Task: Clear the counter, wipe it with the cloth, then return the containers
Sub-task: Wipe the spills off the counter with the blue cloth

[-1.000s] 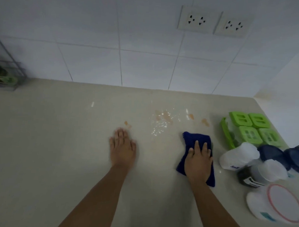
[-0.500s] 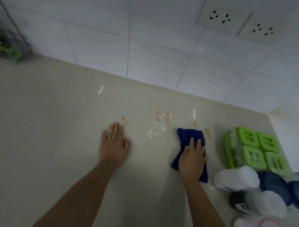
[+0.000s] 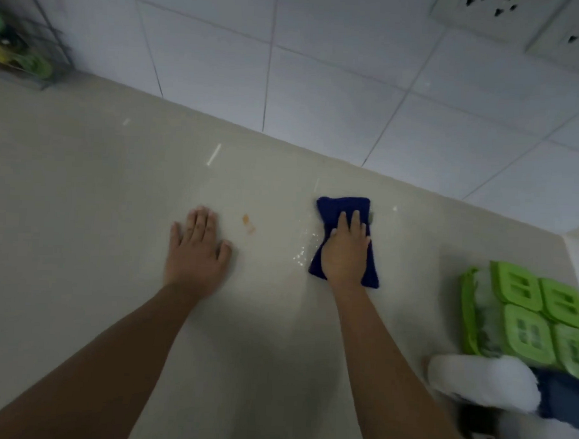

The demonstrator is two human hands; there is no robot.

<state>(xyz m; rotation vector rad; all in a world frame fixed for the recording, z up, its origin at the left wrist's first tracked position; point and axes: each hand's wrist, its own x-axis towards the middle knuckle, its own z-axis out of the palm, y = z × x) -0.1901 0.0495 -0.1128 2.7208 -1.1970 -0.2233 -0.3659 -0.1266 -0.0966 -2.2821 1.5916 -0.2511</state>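
Cloth (image 3: 344, 215) is pressed flat on the surface (image 3: 83, 210) under the right hand (image 3: 346, 251), fingers straight. Orange stain (image 3: 248, 222) lies left of cloth, between the hands; left hand (image 3: 195, 248) is rested flat, holding nothing, nearer the stain. Containers (image 3: 526, 316) are parked far right.

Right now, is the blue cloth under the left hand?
No, the blue cloth lies under the right hand, while the left hand rests flat on the counter beside it.
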